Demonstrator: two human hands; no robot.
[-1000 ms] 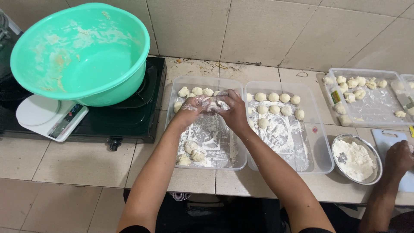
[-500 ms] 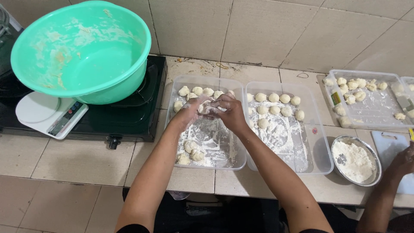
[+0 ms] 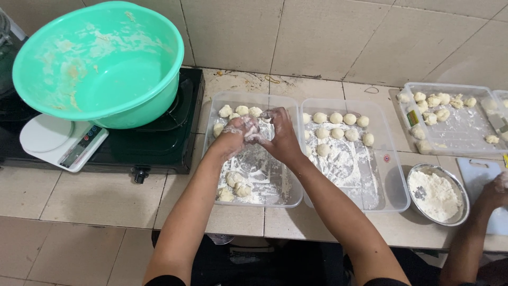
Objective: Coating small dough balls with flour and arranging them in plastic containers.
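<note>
While my forearms reach over the bench, my left hand (image 3: 237, 131) and right hand (image 3: 279, 135) meet, floury fingers cupped around a dough piece (image 3: 255, 130) above the left tray (image 3: 288, 196). That tray holds flour and dough balls (image 3: 241, 110). The next tray (image 3: 394, 196) holds more balls (image 3: 335, 118); a metal bowl (image 3: 463, 212) holds flour.

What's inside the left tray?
The left tray holds flour and dough balls along its far and near ends; both hands cover its middle.

Single head view, looking steeply down, near tiled counter (image 3: 106, 201)
</note>
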